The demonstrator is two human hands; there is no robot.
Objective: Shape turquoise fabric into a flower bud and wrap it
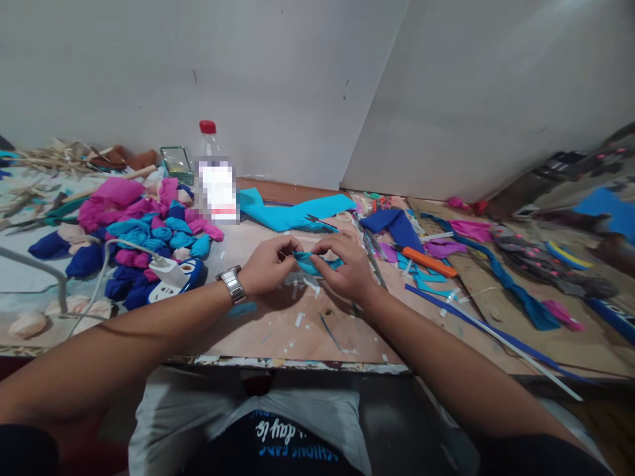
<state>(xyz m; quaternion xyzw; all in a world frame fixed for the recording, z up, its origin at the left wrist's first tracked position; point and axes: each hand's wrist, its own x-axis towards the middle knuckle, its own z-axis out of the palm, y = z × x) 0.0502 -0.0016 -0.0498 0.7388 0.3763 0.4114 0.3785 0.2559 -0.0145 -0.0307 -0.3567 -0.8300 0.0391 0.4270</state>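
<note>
Just above the tabletop, a small gathered piece of turquoise crepe paper is pinched between my two hands. My left hand, with a steel watch on its wrist, is closed at the paper's left end; something thin and dark shows at its fingertips, too small to name. My right hand grips the same piece from the right, thumb in front and fingers behind. Beyond the hands lies a long turquoise crepe strip, with dark scissor-like tips over it. White scraps dot the table below.
On the left sit bundled pink, blue and turquoise paper balls, a power strip with its cable, and a red-capped bottle. To the right are an orange cutter, paper strips and a white stick.
</note>
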